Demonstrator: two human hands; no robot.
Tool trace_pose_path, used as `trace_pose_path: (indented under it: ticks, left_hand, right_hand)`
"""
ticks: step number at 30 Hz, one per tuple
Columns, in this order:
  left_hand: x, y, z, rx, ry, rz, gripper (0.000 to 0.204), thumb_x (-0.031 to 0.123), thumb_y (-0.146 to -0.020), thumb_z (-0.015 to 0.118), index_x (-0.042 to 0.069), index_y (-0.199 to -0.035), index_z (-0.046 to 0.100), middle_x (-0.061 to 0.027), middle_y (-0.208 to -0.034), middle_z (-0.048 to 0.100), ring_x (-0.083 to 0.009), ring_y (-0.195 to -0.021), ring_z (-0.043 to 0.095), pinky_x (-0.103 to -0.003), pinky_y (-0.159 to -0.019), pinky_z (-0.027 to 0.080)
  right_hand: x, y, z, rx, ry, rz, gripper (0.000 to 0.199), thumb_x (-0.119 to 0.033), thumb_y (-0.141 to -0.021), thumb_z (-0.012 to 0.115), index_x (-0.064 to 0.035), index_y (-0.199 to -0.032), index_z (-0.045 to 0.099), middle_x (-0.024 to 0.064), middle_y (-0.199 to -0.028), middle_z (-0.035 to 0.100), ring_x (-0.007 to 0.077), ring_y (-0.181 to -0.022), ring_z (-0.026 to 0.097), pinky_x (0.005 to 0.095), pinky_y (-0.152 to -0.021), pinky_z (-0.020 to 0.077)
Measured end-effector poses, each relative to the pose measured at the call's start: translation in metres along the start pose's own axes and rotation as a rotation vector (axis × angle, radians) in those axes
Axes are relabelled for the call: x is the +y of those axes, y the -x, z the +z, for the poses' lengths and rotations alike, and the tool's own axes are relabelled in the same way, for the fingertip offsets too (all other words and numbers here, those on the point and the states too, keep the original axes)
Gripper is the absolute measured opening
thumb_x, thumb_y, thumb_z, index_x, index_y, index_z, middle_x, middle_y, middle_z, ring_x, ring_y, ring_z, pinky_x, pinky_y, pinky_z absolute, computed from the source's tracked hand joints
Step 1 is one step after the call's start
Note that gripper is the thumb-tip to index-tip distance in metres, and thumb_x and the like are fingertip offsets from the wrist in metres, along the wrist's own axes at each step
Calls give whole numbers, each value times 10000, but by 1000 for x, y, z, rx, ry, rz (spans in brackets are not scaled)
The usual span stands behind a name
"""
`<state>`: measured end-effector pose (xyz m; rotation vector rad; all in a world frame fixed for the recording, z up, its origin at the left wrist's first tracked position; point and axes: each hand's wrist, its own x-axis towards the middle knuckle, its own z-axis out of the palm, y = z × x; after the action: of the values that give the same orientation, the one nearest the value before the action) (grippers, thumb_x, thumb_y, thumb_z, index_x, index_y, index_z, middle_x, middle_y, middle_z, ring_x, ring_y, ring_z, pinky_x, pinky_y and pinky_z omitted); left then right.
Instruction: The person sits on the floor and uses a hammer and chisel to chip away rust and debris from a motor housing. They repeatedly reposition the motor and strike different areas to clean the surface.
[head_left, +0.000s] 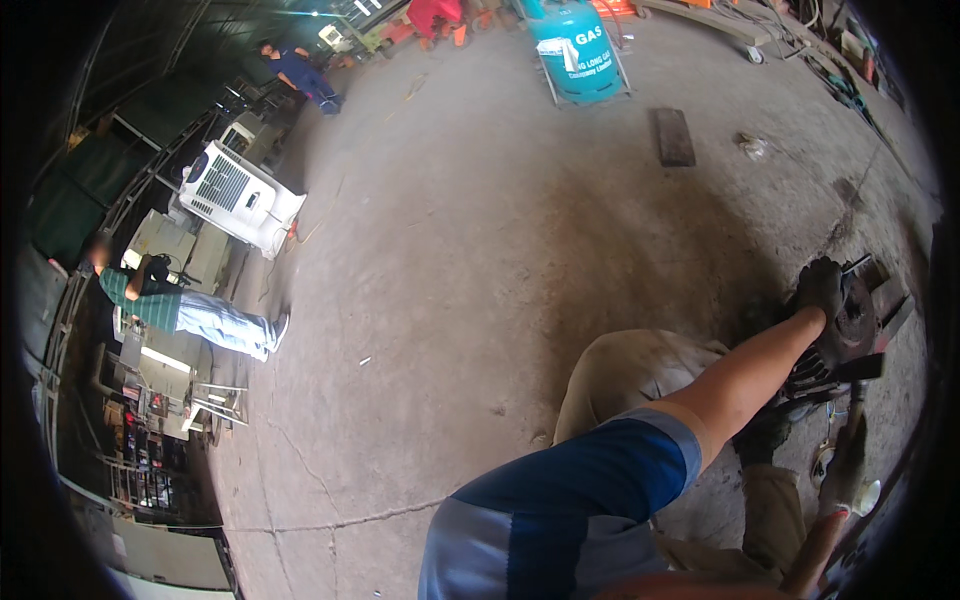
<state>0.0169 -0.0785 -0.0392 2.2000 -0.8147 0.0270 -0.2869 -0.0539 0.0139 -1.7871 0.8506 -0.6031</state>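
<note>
My left hand (pixel 820 288), in a dark glove, reaches out to the right and lies on top of a dark, round-bodied machine (pixel 856 322) on the floor, fingers curled over it. The arm has a blue sleeve and a bare forearm. My right hand (pixel 846 462), in a grimy glove, is lower at the right edge and seems closed around a thin, dark, rod-like tool (pixel 858 398) that points up toward the machine. My knee in beige trousers (pixel 640 370) is bent just left of both hands. The picture's rim hides part of the machine.
A bare concrete floor (pixel 450 300) stretches away. A teal gas cylinder (pixel 580 40) stands in a frame at the far side, with a dark plank (pixel 673 136) near it. A white air cooler (pixel 240 195) and two other people (pixel 190 312) (pixel 300 75) are at the left.
</note>
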Motion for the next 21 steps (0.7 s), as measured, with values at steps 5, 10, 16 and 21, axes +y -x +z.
trace_pose_path:
  ticks: [5, 10, 16, 21]
  left_hand:
    - [1, 2, 0, 61, 59, -16, 174, 206, -898, 605, 66, -945, 699, -167, -1027, 667, -348, -1012, 647, -480, -863, 503]
    - [0, 0, -1, 41, 71, 28, 276, 307, -941, 607, 47, -955, 699, -203, -1024, 668, -400, -992, 655, -526, -840, 517]
    - [-1, 1, 0, 60, 72, 34, 277, 314, -941, 603, 52, -935, 694, -194, -1020, 673, -397, -993, 652, -518, -862, 509]
    - [-2, 1, -2, 7, 92, 26, 277, 310, -942, 603, 47, -934, 688, -200, -1022, 670, -404, -1008, 647, -518, -870, 506]
  right_hand:
    - [11, -3, -5, -48, 208, -35, 505, -125, -1082, 451, 21, -1557, 359, 161, -1589, 421, 238, -1449, 416, 326, -1160, 338]
    - [6, 0, -5, -186, 541, -107, 494, -119, -1081, 428, 16, -1552, 368, 172, -1588, 421, 261, -1459, 408, 334, -1161, 334]
    - [6, 1, -1, -187, 317, -19, 495, -148, -1082, 430, 18, -1545, 374, 188, -1571, 437, 273, -1459, 412, 335, -1153, 340]
    - [19, -1, -3, -143, 396, -26, 505, -146, -1084, 446, 14, -1555, 356, 166, -1556, 461, 253, -1419, 458, 314, -1122, 369]
